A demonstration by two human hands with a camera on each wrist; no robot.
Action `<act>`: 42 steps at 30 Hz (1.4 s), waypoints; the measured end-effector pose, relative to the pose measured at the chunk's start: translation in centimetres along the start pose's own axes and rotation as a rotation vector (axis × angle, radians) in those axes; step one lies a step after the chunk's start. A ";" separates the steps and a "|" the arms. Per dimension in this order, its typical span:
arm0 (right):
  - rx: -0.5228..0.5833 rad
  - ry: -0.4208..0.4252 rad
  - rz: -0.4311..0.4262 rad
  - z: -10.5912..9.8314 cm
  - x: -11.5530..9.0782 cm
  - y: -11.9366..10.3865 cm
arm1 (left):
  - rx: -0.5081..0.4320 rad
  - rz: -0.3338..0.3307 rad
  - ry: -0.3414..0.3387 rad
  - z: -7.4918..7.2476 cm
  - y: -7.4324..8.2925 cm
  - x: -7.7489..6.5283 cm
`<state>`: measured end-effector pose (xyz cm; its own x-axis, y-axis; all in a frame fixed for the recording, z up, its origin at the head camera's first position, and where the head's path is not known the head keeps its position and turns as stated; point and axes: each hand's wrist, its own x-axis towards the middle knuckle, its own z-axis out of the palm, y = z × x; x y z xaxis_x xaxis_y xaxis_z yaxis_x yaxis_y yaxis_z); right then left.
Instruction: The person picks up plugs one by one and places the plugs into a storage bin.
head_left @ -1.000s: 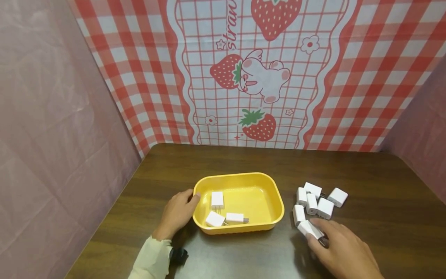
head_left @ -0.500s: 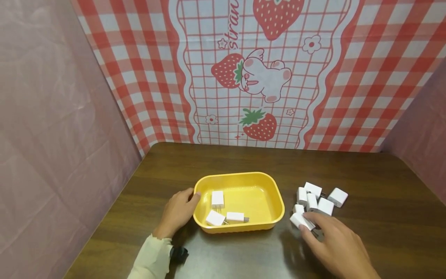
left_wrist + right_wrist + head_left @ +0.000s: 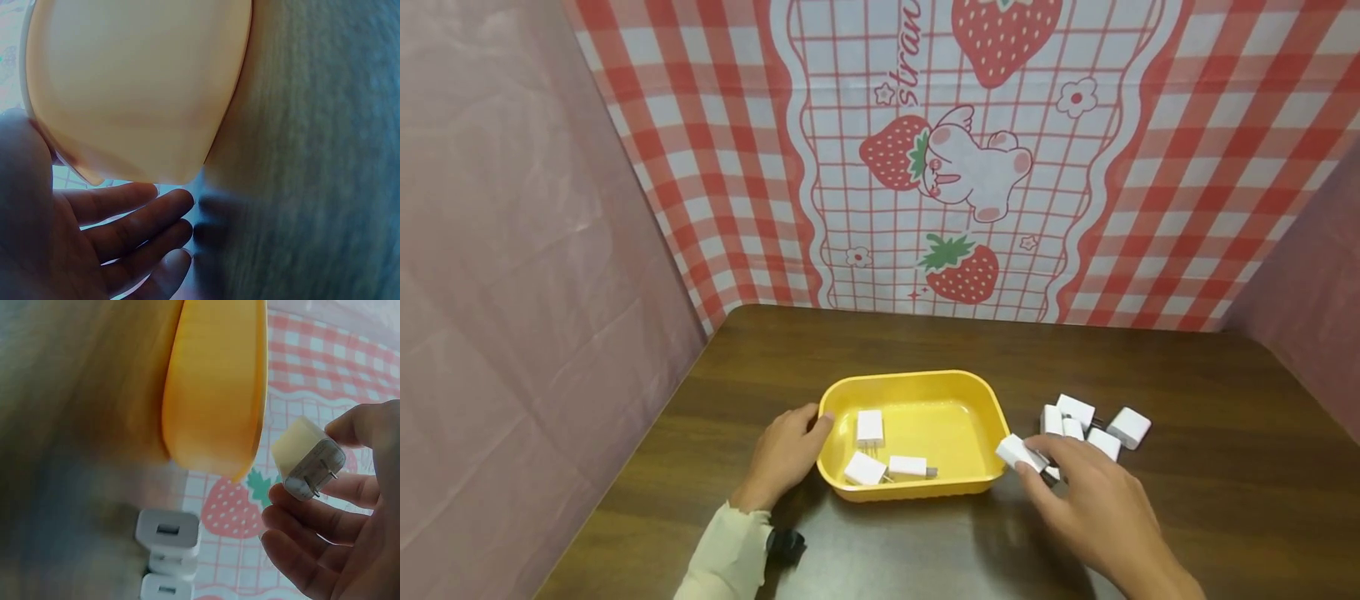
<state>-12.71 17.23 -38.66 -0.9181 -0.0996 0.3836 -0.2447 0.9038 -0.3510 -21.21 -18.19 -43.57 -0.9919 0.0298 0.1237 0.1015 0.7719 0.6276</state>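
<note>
Currently, the right hand (image 3: pixel 1093 500) pinches 1 white charger (image 3: pixel 1019 453) between thumb and fingers, just beside the right end of the yellow tray (image 3: pixel 917 493). The left hand (image 3: pixel 786 454) holds the tray's left end, thumb over the rim, fingers outside the wall. The tray contains 3 chargers (image 3: pixel 870 427); a loose group (image 3: pixel 1129 427) rests on the table (image 3: pixel 1217 467) to the right, partly hidden by the right hand.

Recommended handling: brace the tray with the left hand. Support the charger by its body only, leaving the 2 metal prongs (image 3: pixel 312 488) free. It should clear the rim fully before lowering onto bare tray floor; its height relative to the rim is hard to judge.

Orientation: the prong-free end faces left, toward the tray. The prongs point away from it, toward the near right. The long axis runs diagonally, far left to near right.
</note>
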 end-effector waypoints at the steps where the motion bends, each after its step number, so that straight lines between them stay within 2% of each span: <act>1: -0.004 -0.008 -0.004 0.0 0.2 -0.3 | -0.001 -0.001 0.000 0.0 0.0 0.0; 3: -0.015 -0.031 -0.022 0.2 0.7 -1.0 | -0.004 -0.003 0.000 0.0 0.0 -0.1; 11: -0.042 -0.028 -0.174 1.8 3.1 -3.2 | -0.002 -0.007 -0.002 -0.1 -0.2 0.0; 17: -0.051 -0.051 -0.230 2.9 5.4 -4.1 | 0.004 -0.003 0.003 -0.1 -0.2 0.1; 24: -0.040 -0.121 -0.231 4.0 7.4 -4.4 | 0.004 -0.004 0.000 -0.1 0.0 0.0; 33: -0.056 -0.240 -0.201 4.4 8.7 -4.8 | -0.001 -0.002 -0.002 0.0 0.0 0.0; 38: -0.087 -0.301 -0.231 4.5 9.6 -5.5 | 0.004 -0.003 -0.004 0.0 0.0 0.0; 42: -0.112 -0.318 -0.273 4.6 10.5 -6.1 | 0.011 0.004 0.001 0.0 0.0 -0.1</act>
<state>-22.30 8.79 -36.43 -0.8791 -0.4485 0.1611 -0.4725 0.8645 -0.1715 -21.16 -18.16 -43.61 -0.9914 0.0320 0.1270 0.1044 0.7786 0.6187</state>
